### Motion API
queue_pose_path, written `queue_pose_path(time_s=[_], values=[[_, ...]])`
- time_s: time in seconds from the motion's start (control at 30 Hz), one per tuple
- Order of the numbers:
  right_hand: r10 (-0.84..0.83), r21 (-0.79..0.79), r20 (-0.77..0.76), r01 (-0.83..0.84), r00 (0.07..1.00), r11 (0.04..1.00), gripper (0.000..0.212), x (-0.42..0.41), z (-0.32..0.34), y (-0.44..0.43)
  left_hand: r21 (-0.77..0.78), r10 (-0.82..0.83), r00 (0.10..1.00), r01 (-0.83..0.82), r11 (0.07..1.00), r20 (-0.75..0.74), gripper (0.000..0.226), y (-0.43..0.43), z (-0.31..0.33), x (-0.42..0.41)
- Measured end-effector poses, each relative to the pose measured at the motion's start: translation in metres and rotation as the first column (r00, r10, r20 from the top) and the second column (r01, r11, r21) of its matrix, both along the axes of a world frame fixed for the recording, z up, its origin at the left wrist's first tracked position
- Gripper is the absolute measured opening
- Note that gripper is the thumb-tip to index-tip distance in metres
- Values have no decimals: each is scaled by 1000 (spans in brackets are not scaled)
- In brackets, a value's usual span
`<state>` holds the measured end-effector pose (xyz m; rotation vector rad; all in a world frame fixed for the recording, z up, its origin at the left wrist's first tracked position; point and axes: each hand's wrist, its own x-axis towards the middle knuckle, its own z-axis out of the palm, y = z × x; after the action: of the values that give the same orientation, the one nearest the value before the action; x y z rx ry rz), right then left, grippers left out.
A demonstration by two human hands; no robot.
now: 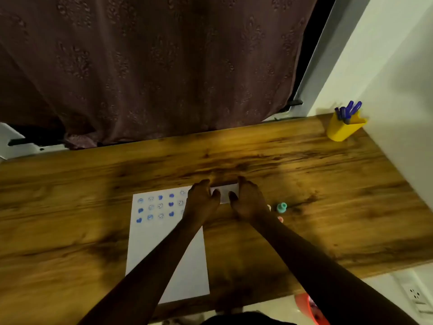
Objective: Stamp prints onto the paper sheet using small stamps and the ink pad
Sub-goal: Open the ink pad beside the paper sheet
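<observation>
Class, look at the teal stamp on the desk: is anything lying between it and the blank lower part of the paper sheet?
Yes. The right hand and its forearm lie across the desk between the teal stamp and the paper sheet. Both hands, the left hand too, are on the white ink pad case at the sheet's top right corner.

Wooden table (257, 156) carries paper sheet (164, 254), yellow cup (342, 130), teal stamp (281, 207).

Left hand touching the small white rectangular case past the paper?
Touching. Head view: left hand fingers wrap the left end of the small white rectangular case, thumb resting on top. Right hand grips the other end.
</observation>
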<state>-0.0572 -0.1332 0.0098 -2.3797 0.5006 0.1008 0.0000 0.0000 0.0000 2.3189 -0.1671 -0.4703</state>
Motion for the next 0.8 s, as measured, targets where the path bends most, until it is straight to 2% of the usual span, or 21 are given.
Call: queue_pose_path(time_s=[0.23, 0.5, 0.67, 0.8], values=[[-7, 22, -91, 9, 996, 1000, 68, 1, -7, -3, -4, 20, 996, -21, 1000, -82, 44, -8, -3, -2], [-103, 82, -39, 106, 994, 991, 48, -2, -5, 3, -55, 73, 990, -80, 995, -124, 45, -9, -2, -6], [-104, 108, 5, 103, 995, 989, 46, -1, 6, 9, -116, 113, 983, -130, 985, -141, 50, 5, 8, -4], [-113, 124, 50, 106, 992, 987, 38, 8, 20, 26, -170, 161, 982, -176, 970, -98, 39, 35, 21, 3]])
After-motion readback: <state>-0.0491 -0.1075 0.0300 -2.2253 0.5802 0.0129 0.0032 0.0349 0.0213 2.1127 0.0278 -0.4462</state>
